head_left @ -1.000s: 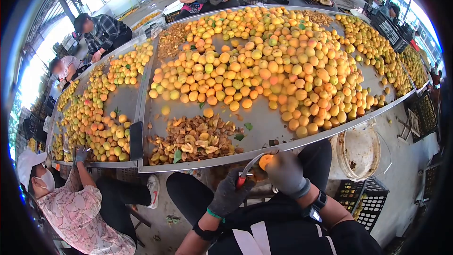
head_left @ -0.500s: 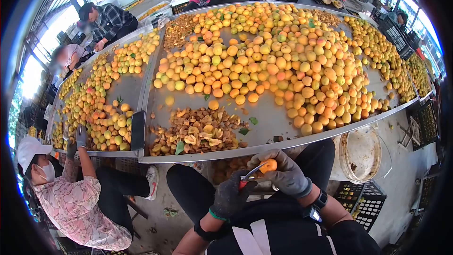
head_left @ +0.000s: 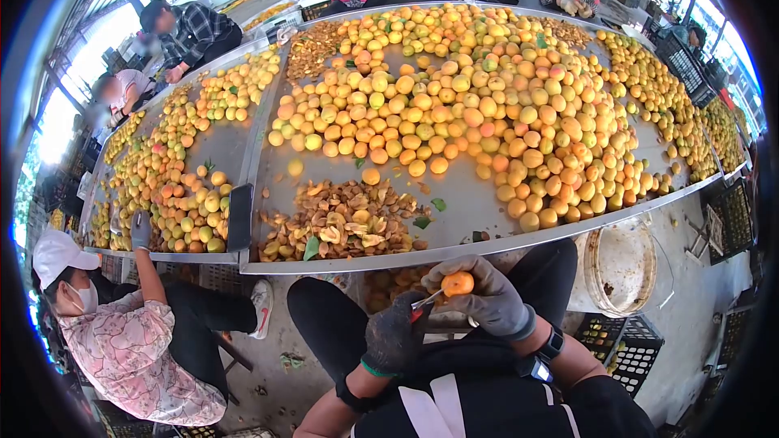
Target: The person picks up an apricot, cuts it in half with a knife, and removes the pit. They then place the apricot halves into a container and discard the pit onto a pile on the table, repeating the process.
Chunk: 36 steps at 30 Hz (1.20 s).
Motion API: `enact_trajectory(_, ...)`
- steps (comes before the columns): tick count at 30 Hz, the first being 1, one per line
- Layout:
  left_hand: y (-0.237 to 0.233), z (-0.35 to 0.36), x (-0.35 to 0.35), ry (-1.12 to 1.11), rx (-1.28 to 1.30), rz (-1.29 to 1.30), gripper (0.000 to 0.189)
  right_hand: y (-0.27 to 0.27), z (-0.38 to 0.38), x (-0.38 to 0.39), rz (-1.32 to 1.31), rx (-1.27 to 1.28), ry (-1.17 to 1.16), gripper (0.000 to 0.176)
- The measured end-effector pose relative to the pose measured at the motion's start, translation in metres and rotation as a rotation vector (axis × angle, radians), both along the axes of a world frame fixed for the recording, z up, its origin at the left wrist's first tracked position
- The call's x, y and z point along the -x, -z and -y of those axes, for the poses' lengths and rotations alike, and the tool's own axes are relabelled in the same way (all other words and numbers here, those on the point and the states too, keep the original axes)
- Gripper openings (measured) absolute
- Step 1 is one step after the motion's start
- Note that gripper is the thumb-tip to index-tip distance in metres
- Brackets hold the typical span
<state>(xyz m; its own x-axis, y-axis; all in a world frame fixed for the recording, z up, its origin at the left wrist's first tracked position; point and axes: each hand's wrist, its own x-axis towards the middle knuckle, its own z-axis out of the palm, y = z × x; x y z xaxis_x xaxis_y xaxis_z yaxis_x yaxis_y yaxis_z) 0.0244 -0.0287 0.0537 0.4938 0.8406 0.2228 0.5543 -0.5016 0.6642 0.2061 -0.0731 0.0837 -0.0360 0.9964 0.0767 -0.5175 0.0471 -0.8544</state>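
Note:
My left hand, in a dark glove with a green cuff, is closed around the red handle of a small knife. Its short metal blade points up and right, its tip meeting the apricot. That orange fruit is pinched in the gloved fingers of my right hand, just above my lap. Both hands are in front of the near table edge. Beyond it lie a heap of brown-yellow apricot pieces and a large pile of whole apricots.
A metal table with raised rims spans the view. A dark flat object stands at its divider. To my right are a dirty white bucket and a black crate. A co-worker in a white cap sits at left; others sit across.
The apricot has turned in my right hand, and less of the knife blade shows, now angled into the fruit. The left co-worker's nearer hand has shifted up slightly; the view moved a little.

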Motion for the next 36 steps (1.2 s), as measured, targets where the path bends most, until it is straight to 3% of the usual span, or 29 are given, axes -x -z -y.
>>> enact_trajectory(9,0.003,0.002,0.005,0.015,-0.026,-0.066,0.022,0.002,0.001,0.001,0.09,0.02,-0.014,0.038)
enact_trajectory(12,0.02,-0.002,0.008,0.04,-0.223,-0.055,0.018,0.012,-0.005,-0.002,0.135,0.025,-0.004,0.039)
enact_trajectory(13,0.012,-0.004,0.01,0.066,-0.112,-0.107,0.024,0.015,-0.01,-0.001,0.206,-0.047,0.035,0.038)
enact_trajectory(15,0.048,-0.007,0.012,0.092,-0.229,-0.012,0.024,0.019,-0.017,0.0,0.268,-0.164,0.041,0.038)
enact_trajectory(16,0.035,-0.01,0.01,0.057,-0.257,-0.016,0.024,0.021,-0.016,0.001,0.237,-0.076,0.067,0.035)
enact_trajectory(18,0.005,-0.002,0.005,-0.003,-0.055,0.032,0.016,0.024,-0.011,0.003,0.211,0.006,0.073,0.032)
enact_trajectory(20,0.018,-0.008,0.005,0.005,-0.109,0.027,0.018,0.022,-0.013,0.004,0.137,0.047,0.108,0.031)
enact_trajectory(25,0.044,-0.01,0.007,0.026,-0.092,0.01,0.021,-0.002,-0.007,0.005,0.305,0.069,0.052,0.034)
enact_trajectory(29,0.052,-0.01,0.007,0.044,-0.056,0.007,0.023,-0.01,-0.01,0.017,0.167,0.151,0.103,0.024)
enact_trajectory(31,0.05,-0.017,0.005,0.035,-0.038,0.058,0.023,-0.017,-0.013,0.02,0.37,0.107,0.17,0.02)
enact_trajectory(35,0.059,-0.024,-0.007,0.018,0.576,0.609,0.025,-0.002,-0.025,0.026,0.332,0.07,0.187,0.019)
enact_trajectory(36,0.065,-0.023,-0.013,0.017,0.738,0.752,0.026,0.028,-0.029,0.019,-0.257,0.27,0.092,0.019)
